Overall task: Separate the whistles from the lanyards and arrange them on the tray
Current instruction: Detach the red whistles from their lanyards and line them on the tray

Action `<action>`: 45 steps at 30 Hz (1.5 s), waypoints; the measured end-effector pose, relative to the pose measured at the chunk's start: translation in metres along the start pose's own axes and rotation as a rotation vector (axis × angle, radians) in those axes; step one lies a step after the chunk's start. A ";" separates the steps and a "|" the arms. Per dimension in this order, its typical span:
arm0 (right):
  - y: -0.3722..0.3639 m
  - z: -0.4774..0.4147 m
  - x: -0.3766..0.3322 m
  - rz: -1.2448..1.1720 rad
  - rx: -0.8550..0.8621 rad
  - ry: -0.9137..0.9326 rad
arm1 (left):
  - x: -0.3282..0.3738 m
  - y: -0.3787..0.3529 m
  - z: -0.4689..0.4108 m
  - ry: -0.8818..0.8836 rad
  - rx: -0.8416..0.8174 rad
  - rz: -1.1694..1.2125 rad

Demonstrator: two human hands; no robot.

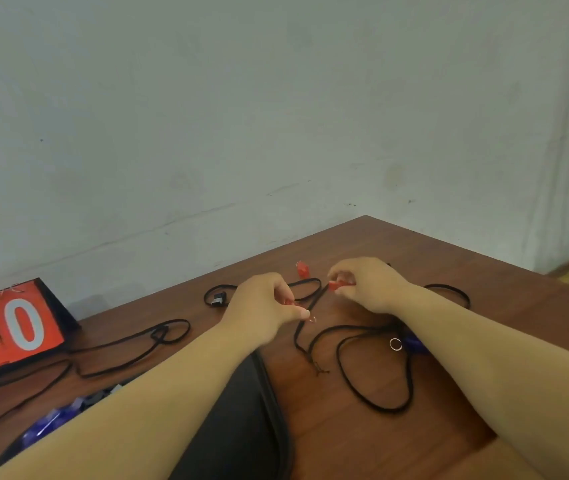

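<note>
Pinching a red whistle [336, 285] between thumb and curled fingers, the right hand [366, 282] was held above the far part of the wooden table [449, 265]; the whistle stuck out leftward from the fingertips. The left hand [262, 306], just left and a little nearer, also had its fingers curled; thumb and forefinger gripped a small shiny ring [312, 319] at their tips, above a black lanyard [299, 336] that ran toward the near side. A second red whistle [302, 269] lay on the table just beyond the gap between the hands; a blue whistle [414, 341] lay partly hidden under the right forearm. A dark tray [241, 427] sat near, between the forearms; a red number card [16, 330] stood at the left.
</note>
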State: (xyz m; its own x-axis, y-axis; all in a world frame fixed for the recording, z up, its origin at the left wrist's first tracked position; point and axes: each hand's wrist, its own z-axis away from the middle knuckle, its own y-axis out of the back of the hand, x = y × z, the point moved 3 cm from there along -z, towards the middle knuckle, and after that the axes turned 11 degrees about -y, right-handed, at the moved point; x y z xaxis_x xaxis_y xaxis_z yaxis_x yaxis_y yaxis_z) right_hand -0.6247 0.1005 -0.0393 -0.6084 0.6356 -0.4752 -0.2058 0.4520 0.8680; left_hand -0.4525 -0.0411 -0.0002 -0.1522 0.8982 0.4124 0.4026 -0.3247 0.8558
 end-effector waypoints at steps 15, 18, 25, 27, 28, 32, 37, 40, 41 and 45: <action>0.018 0.030 -0.120 -0.214 -0.166 0.195 | -0.047 0.107 0.053 0.007 0.184 0.021; 0.002 0.042 -0.155 -0.190 -0.257 0.244 | -0.065 0.131 0.091 0.037 0.140 0.007; -0.061 0.073 -0.239 0.094 -0.570 0.368 | -0.115 0.142 0.182 0.055 -0.191 0.005; -0.077 0.078 -0.257 0.179 -0.630 0.374 | -0.130 0.136 0.197 0.053 -0.287 0.018; -0.084 0.079 -0.264 0.210 -0.641 0.382 | -0.137 0.134 0.203 0.052 -0.329 0.032; -0.099 0.079 -0.281 0.256 -0.686 0.399 | -0.157 0.131 0.210 0.023 -0.358 0.061; -0.105 0.077 -0.269 0.167 -0.713 0.354 | -0.174 0.125 0.212 -0.012 -0.304 0.079; -0.106 0.082 -0.266 0.156 -0.715 0.346 | -0.181 0.125 0.215 -0.037 -0.301 0.018; -0.107 0.082 -0.266 0.158 -0.713 0.346 | -0.182 0.125 0.216 -0.033 -0.293 0.015; -0.113 0.086 -0.270 0.148 -0.672 0.351 | -0.181 0.124 0.218 -0.014 -0.244 0.016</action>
State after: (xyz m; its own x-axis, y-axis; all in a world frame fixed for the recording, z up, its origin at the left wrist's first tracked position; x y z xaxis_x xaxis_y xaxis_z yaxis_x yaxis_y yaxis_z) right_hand -0.3715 -0.0678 -0.0213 -0.8501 0.3733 -0.3714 -0.4563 -0.1703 0.8734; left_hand -0.1780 -0.1794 -0.0370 -0.1344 0.8959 0.4234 0.1746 -0.3992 0.9001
